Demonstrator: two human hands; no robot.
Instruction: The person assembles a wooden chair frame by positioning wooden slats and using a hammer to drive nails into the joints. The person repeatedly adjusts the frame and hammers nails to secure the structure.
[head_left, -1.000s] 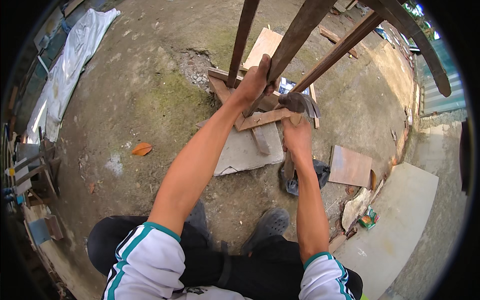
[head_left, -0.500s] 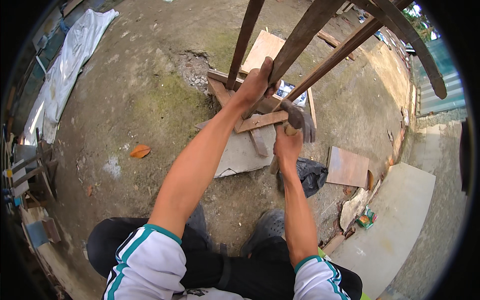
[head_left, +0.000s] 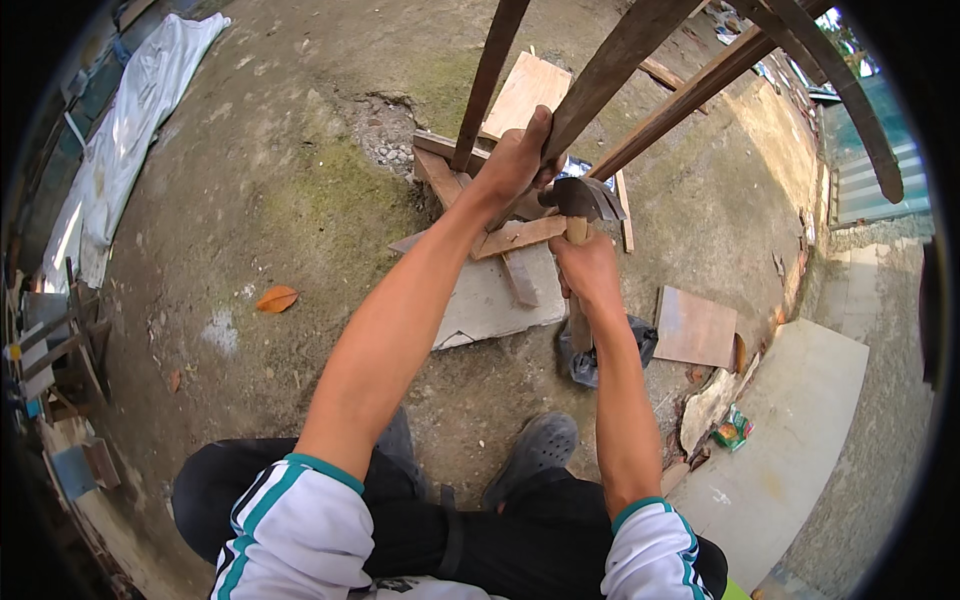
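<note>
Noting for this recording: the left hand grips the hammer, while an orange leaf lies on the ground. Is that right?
Not quite: the head view shows the right hand gripping the hammer; the left hand holds a wooden bar. An orange leaf does lie on the ground.

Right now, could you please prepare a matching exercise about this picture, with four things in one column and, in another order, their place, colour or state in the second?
Things:
1. Hammer
2. Dry leaf
3. Plastic bag
4. White sheet

Descriptions:
A. Black and crumpled, near the concrete slab
B. Stretched out at the picture's upper left
C. Held in the right hand
D. Orange-brown, lying on the ground

Right pairs: 1-C, 2-D, 3-A, 4-B
</note>
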